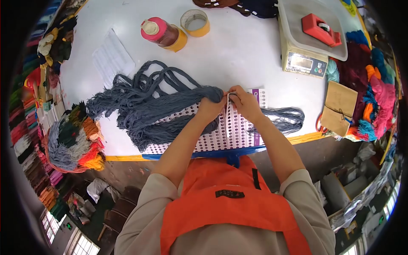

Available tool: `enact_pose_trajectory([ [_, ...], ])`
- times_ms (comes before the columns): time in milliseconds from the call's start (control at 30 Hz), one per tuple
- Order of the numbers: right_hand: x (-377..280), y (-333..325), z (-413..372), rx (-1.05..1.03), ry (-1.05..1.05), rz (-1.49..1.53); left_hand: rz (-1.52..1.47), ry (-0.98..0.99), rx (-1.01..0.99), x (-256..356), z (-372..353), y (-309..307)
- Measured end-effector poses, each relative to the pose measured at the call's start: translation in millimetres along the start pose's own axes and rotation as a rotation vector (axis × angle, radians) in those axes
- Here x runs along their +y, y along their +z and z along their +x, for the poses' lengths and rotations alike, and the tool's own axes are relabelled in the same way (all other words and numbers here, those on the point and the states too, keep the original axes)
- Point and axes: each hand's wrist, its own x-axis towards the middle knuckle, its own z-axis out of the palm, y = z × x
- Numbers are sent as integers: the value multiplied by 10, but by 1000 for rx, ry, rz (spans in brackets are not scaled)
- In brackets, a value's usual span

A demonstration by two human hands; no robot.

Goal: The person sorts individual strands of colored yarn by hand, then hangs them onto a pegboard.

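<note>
My left hand (209, 109) is closed round one end of a grey-blue yarn hank (157, 102), whose loops spread across the table to the left. Close beside it, my right hand (245, 104) is closed in a pinch on a small loop of the same yarn, at the edge of a white punched card (231, 127). Rows of holes run down the cards under both hands, and a purple strip marks one of them. To the right of my right wrist lies a thinner bundle of grey-blue yarn (284, 120). My fingertips partly hide the loop.
A pink-lidded jar (159, 32) and a roll of tape (195, 23) stand at the back. A scale (304, 61) at the right carries a tray with a red tape dispenser (321, 29). Coloured yarn (76, 140) hangs at the left edge; a brown notebook (340, 106) lies right.
</note>
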Motion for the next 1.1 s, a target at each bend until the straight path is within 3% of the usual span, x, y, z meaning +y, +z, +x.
enact_pose_trajectory([
  [133,2,-64,-2,-66,96,160,-58,-29,55,-99,-33,54],
  [200,79,-91,6,-122,61,270,-169,12,206,-248,-56,13],
  [267,125,-89,21,-124,67,281,-172,-62,245,22,-174,-222],
  [400,78,-104,1,-121,74,257,-444,-163,213,-6,-260,-297],
  [533,81,-95,2,-111,63,285,-516,-158,199,-44,-215,-230],
  [600,64,-112,-11,-116,72,267,56,-101,328,-93,-176,-149],
  [733,57,-83,5,-97,75,281,12,62,360,-69,-218,-111],
  [800,58,-89,21,-104,78,267,-533,-243,179,201,-370,-124],
  [833,56,-84,29,-116,80,253,-532,-245,179,158,-407,-118],
  [900,101,-65,49,-111,68,216,-691,-256,-144,123,-454,-125],
  [967,146,-56,51,-102,59,177,-591,-212,-216,217,-423,-49],
  [1033,97,-61,27,-162,58,346,4,7,-77,152,-319,43],
  [1067,150,-46,37,-165,59,341,351,289,-10,-110,-204,93],
  [1100,191,-20,61,-163,15,345,348,288,-6,-117,-186,84],
])
